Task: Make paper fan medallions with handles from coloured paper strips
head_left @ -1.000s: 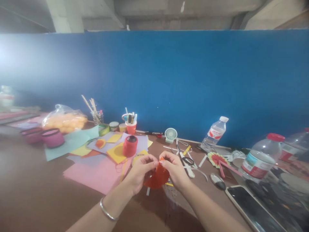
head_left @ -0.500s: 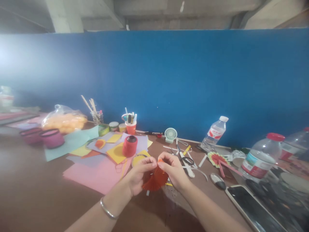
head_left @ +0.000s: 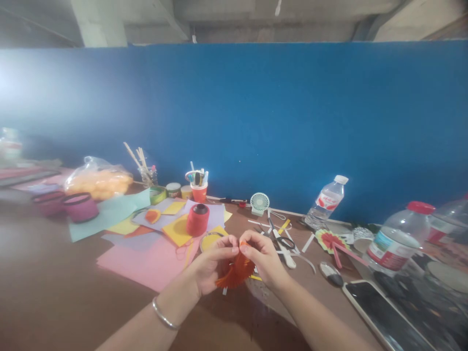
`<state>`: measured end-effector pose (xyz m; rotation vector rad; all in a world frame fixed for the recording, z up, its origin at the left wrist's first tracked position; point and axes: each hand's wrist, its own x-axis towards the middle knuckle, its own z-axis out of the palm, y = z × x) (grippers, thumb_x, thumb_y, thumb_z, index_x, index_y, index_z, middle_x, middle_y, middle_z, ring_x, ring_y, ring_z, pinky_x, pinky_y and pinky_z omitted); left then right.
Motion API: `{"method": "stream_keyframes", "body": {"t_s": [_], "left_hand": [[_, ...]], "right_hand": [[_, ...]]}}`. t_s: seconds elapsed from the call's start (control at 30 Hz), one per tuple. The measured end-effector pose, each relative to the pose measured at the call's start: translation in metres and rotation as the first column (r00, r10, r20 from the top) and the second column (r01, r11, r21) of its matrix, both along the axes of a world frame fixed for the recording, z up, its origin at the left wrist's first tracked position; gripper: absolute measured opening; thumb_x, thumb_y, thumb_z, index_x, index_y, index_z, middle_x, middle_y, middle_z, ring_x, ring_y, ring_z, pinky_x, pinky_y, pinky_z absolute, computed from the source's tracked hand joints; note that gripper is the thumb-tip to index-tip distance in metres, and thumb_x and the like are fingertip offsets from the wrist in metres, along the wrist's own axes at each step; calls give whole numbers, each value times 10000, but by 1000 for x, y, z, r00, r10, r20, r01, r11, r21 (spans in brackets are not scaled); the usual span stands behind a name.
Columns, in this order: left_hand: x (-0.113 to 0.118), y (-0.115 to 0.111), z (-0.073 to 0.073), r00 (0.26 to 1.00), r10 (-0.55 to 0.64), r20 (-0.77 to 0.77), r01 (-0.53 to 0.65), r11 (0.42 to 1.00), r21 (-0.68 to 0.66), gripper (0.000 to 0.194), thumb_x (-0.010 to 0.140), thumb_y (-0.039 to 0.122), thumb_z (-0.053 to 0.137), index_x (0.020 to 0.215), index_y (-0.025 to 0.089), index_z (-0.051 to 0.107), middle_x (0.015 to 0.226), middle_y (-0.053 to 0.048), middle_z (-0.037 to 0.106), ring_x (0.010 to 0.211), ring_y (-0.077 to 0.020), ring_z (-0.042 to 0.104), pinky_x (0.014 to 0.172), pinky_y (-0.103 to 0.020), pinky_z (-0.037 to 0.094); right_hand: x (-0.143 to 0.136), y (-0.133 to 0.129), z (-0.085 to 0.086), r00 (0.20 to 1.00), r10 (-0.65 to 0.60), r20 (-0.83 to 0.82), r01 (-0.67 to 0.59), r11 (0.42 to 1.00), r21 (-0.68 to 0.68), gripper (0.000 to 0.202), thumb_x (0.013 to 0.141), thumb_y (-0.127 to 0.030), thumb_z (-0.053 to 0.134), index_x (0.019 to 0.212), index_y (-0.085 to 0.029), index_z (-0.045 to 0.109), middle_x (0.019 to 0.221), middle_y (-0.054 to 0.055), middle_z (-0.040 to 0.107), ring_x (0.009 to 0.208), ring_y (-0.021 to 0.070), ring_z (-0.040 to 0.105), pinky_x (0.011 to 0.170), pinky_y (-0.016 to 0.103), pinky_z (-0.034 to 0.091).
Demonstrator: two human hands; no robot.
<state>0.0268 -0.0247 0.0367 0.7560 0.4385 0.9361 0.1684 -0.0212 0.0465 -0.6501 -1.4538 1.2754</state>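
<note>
Between my two hands hangs a pleated orange-red paper fan, spread out at its lower edge. My right hand pinches its narrow top between thumb and fingers. My left hand, with a silver bangle at the wrist, is closed at the fingertips right beside that top; whatever those fingertips pinch is too small to make out. Just behind the hands stands a red spool of thread. Scissors with black handles lie to the right of my right hand, among paper strips.
Coloured paper sheets spread to the left. A small fan, a cup of pens and a water bottle stand along the blue wall. On the right are a phone, a large bottle and a paper pinwheel shape.
My hands stay almost in place at the top of the paper fan. The pleated paper has tilted slightly and looks brighter orange. The whole view has shifted a little.
</note>
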Motion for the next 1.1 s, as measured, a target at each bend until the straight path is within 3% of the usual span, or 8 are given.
{"method": "stream_keyframes", "body": {"t_s": [0.47, 0.6, 0.67, 0.73, 0.83, 0.9, 0.97, 1.1], "left_hand": [[3, -4, 0, 999, -17, 28, 18, 999, -35, 92, 729, 136, 579, 710, 169, 495, 637, 13, 522, 595, -102, 528, 572, -223, 381], [5, -3, 2, 979, 156, -132, -149, 987, 56, 87, 719, 162, 583, 705, 176, 498, 586, 40, 467, 524, -73, 453, 503, -188, 317], [5, -3, 6, 905, 368, -215, -326, 922, 209, 84, 727, 199, 585, 695, 179, 509, 591, 46, 457, 525, -71, 428, 505, -187, 311], [5, -5, 10, 761, 578, -295, -434, 792, 430, 71, 728, 216, 587, 689, 183, 538, 630, 33, 493, 570, -89, 443, 545, -204, 335], [4, -10, 16, 521, 790, -323, -397, 559, 728, 46, 717, 195, 589, 674, 197, 605, 684, -1, 563, 668, -137, 484, 645, -240, 359], [5, -14, 18, 433, 860, -268, -363, 439, 822, 70, 707, 183, 593, 676, 218, 645, 705, -19, 588, 715, -166, 503, 701, -261, 363], [6, -17, 18, 404, 887, -225, -359, 380, 853, 93, 698, 179, 599, 691, 236, 672, 724, -32, 602, 749, -189, 515, 743, -280, 363], [9, -18, 15, 396, 886, -239, -326, 379, 866, 102, 696, 186, 605, 702, 248, 686, 738, -42, 610, 756, -206, 517, 747, -297, 364]], "right_hand": [[0, -5, 0, 992, -118, 39, 114, 988, 101, 135, 736, -215, 503, 612, -179, 462, 575, -43, 408, 527, 95, 367, 515, 218, 308], [1, -4, 2, 974, -215, 75, 208, 974, 93, 127, 722, -212, 497, 606, -184, 454, 549, -51, 410, 498, 92, 358, 480, 209, 302], [1, -3, 1, 944, -291, 157, 280, 956, 92, 122, 723, -213, 498, 610, -182, 466, 545, -48, 429, 495, 95, 376, 476, 210, 308], [2, -1, 0, 901, -361, 240, 342, 932, 117, 124, 729, -223, 504, 615, -179, 485, 553, -41, 457, 506, 103, 404, 488, 216, 320], [1, 1, -1, 863, -404, 304, 371, 914, 164, 129, 737, -244, 514, 626, -177, 507, 564, -33, 483, 533, 117, 433, 513, 224, 334], [0, 1, -1, 860, -401, 315, 361, 915, 180, 124, 741, -246, 515, 638, -176, 520, 574, -27, 499, 547, 122, 445, 524, 227, 342], [0, 0, 0, 863, -390, 321, 347, 920, 183, 116, 747, -244, 513, 656, -175, 534, 593, -21, 521, 560, 126, 460, 533, 227, 349], [0, -2, 0, 860, -385, 335, 340, 921, 188, 123, 759, -251, 506, 668, -177, 543, 616, -17, 536, 569, 128, 476, 531, 222, 354]]}}
